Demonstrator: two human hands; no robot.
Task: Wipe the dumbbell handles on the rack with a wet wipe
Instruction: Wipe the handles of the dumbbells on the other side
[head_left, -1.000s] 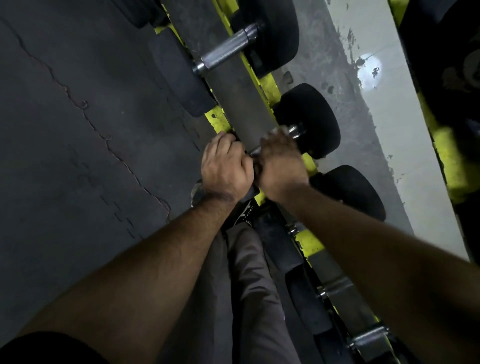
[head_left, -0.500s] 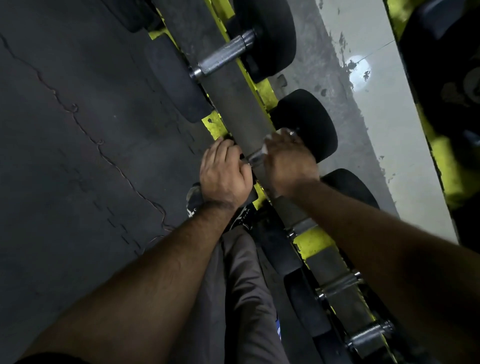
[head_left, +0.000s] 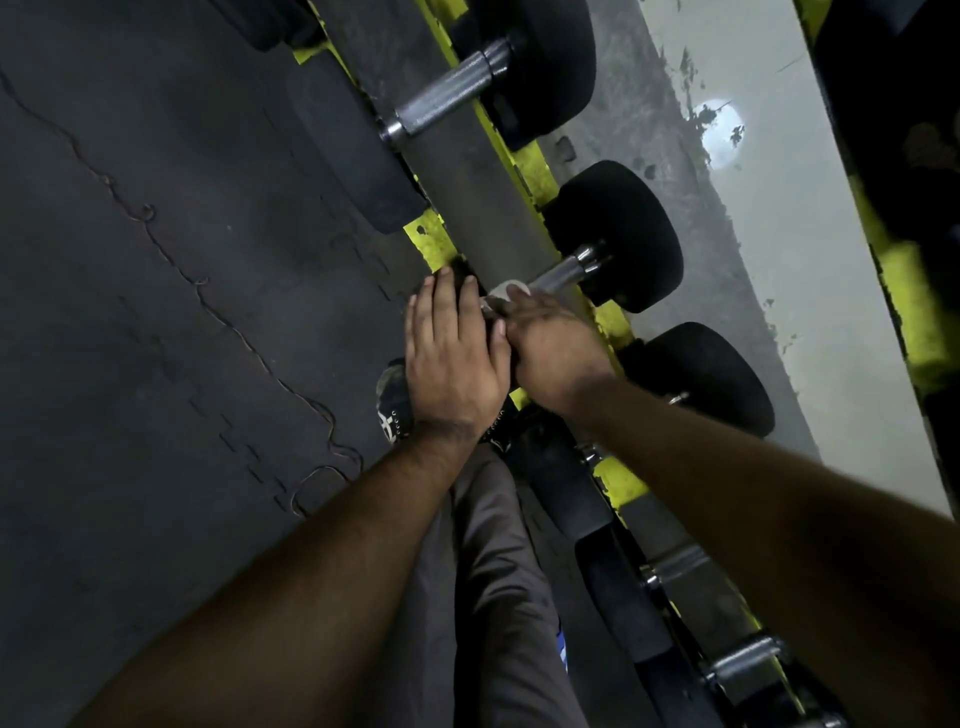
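My right hand (head_left: 553, 345) grips the wet wipe (head_left: 506, 291) around the dumbbell handle (head_left: 563, 273) on the rack (head_left: 467, 182). My left hand (head_left: 452, 353) lies flat, fingers straight and together, on the near dumbbell head, touching my right hand.

A dark floor (head_left: 156, 312) crossed by a wandering crack (head_left: 171, 260) is seen at left. A pale wall (head_left: 779, 260) with chipped paint is seen at right. Grey trousers (head_left: 498, 597) and a dark shoe (head_left: 392, 405) are visible below.
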